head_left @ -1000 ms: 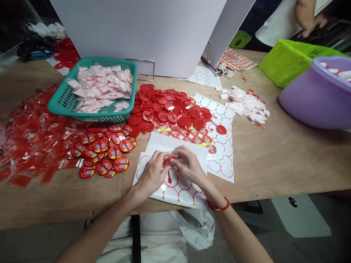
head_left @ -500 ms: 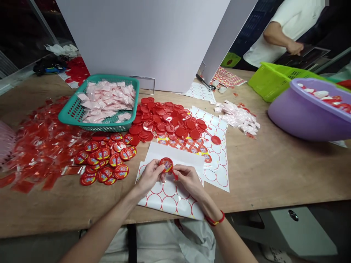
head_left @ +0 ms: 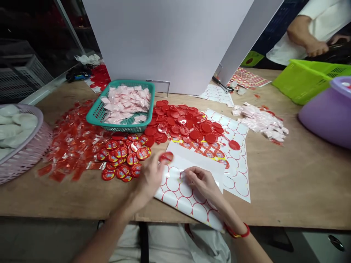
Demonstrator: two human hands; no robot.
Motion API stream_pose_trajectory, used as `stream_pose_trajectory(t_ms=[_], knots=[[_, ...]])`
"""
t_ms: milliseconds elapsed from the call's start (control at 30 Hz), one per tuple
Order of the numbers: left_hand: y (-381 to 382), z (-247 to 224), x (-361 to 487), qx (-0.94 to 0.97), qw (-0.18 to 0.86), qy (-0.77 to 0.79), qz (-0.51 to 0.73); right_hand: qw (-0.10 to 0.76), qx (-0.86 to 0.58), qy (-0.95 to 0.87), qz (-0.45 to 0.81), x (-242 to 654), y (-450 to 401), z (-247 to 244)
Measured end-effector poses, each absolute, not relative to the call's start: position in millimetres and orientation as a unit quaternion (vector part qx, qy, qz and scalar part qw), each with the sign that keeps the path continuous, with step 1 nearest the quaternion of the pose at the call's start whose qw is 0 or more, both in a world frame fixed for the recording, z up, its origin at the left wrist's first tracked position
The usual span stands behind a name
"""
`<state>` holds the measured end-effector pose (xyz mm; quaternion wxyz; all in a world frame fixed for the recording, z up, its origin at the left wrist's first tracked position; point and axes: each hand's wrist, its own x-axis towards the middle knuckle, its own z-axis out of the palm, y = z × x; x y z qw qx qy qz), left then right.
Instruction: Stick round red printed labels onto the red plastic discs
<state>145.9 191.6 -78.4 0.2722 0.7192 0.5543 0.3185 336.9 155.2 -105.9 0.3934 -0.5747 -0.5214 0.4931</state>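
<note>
A red disc (head_left: 166,157) with a printed face is held in my left hand (head_left: 151,174), tilted and a little blurred. To its right, my right hand (head_left: 199,179) hovers over the white sticker sheet (head_left: 189,195) with red circle outlines; its fingers are curled, and whether they hold anything is too unclear to tell. Left of my left hand lies a pile of labelled red discs (head_left: 120,152). Behind the sheet is a heap of plain red discs (head_left: 189,122), partly covering another sheet (head_left: 237,182) with some round stickers on it.
A green basket (head_left: 123,128) holds pink packets, with red packets (head_left: 74,142) beside it. A pink basket (head_left: 27,160) stands far left. At right are pink-white packets (head_left: 260,120), a lime basket (head_left: 298,84) and a purple basin (head_left: 323,113). A person (head_left: 307,36) is behind.
My left hand has moved away from my right hand with the disc, which is now tilted. My right hand has let go of the disc's stem. The view has swung left.
</note>
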Motion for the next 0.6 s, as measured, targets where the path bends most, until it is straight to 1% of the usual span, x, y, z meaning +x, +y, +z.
stream_pose_trajectory(t_ms=[67,133,200,267,333,400,467,533,600], knots=[[208,-72,117,0.712,0.167,0.615,0.295,0.389,-0.563,-0.521,0.51,340,156,-104],[216,-70,96,0.716,0.071,0.642,0.265,0.397,-0.55,-0.512,0.527,342,157,-104],[209,-71,89,0.73,0.027,0.627,0.271,0.402,-0.545,-0.5,0.539,343,159,-104],[192,-74,94,0.788,0.064,0.553,0.262,0.399,-0.544,-0.499,0.544,344,159,-103],[172,-80,106,0.867,0.131,0.436,0.204,0.38,-0.534,-0.527,0.542,345,155,-98],[160,-86,115,0.916,0.164,0.338,0.142,0.337,-0.525,-0.591,0.511,347,146,-89],[158,-90,120,0.93,0.169,0.3,0.129,0.266,-0.509,-0.684,0.45,351,133,-77],[165,-87,121,0.926,0.178,0.299,0.149,0.193,-0.492,-0.768,0.362,354,120,-64],[173,-76,122,0.916,0.194,0.307,0.172,0.173,-0.498,-0.815,0.24,359,110,-53]])
